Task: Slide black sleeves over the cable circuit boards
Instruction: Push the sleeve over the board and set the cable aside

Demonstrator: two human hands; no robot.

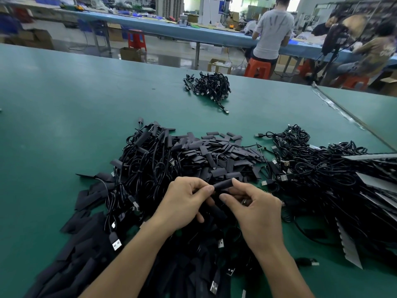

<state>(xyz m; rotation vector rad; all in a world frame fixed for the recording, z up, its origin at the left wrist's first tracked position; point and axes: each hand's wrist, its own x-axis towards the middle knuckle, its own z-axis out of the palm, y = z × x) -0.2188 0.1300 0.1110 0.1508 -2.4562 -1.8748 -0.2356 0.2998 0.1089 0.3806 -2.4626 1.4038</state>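
A short black sleeve (223,184) is held between both hands above a heap of black cables. My left hand (184,203) pinches its left end with thumb and forefinger. My right hand (255,209) pinches its right end, and something small and metallic shows inside that palm. Whether a circuit board sits inside the sleeve is hidden. Loose flat black sleeves (217,155) are piled just beyond my hands. A bare green circuit board (260,148) on a cable lies at the pile's right edge.
Tangled black USB cables (318,168) lie to the right, more cables (148,160) to the left, and a small separate heap (209,86) farther back on the green table (64,117). Grey serrated strips (348,244) stick out at right. People sit at a blue bench behind.
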